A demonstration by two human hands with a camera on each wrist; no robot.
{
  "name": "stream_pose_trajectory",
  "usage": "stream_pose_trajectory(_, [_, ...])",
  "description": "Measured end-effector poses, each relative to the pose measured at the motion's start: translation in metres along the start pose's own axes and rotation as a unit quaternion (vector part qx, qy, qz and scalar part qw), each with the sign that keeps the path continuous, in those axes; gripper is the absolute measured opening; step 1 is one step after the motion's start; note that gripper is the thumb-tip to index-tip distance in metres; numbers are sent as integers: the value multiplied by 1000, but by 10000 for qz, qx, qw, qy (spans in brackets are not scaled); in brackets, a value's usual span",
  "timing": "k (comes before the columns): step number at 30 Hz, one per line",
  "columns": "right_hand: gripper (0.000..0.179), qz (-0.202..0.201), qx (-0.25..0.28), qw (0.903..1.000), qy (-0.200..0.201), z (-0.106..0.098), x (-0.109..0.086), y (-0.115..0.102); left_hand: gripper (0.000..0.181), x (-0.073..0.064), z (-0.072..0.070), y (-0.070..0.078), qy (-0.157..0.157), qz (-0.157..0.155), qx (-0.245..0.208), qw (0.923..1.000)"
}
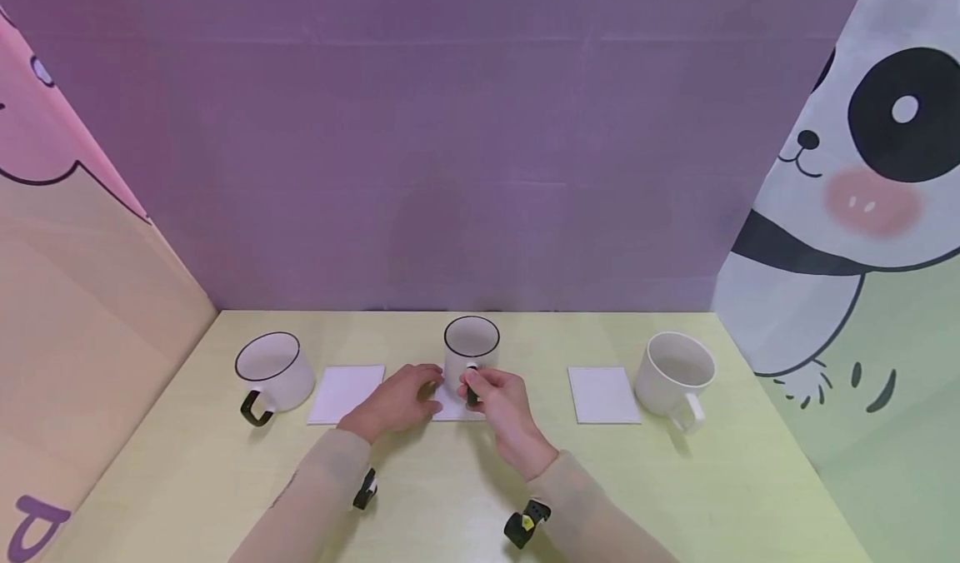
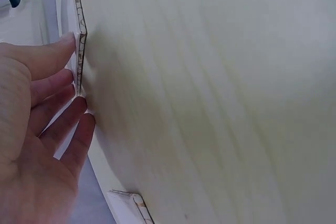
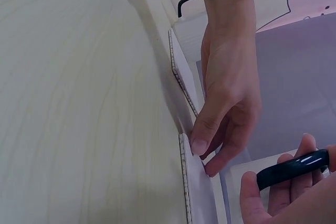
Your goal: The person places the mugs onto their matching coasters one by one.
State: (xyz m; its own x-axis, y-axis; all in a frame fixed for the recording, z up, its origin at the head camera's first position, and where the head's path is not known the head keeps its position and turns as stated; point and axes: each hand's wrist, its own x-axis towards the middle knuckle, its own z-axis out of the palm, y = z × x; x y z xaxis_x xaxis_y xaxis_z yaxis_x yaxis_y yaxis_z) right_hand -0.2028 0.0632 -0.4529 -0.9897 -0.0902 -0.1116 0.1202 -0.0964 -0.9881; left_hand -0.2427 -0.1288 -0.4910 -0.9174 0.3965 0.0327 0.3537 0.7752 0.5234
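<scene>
From where I stand, the right hand has the black handle pinched between its thumb and fingers, and the middle mug that it belongs to lies straight beyond those fingertips, away from the person. The mug looks upright, its long axis vertical and its handle turned toward the person, over the middle white square; whether its base sits fully flat I can't tell, since the hands cover much of it. The right hand is the nearer to the mug. The left hand is at the square's left side, thumb touching the near left corner and the other fingertips spread along the edge, gently bent and apart from the thumb; I see no firm grip there. So the square's edge lies just to the right of the left fingers, with the mug past it. That hand reaches in back uppermost, while the right one is turned thumb-side up, and the two forearms slant inward from either side in beige sleeves. Further out on the pale table, the left white square and a black-rimmed mug lie to one side, the right white square and an all-white mug to the other.
</scene>
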Motion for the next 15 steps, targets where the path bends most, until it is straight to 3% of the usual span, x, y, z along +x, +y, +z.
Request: stream_pose_trajectory(15, [23,50,-50,9999,102,5,3,12,43,-2,1,-3,82,64,-240,9997])
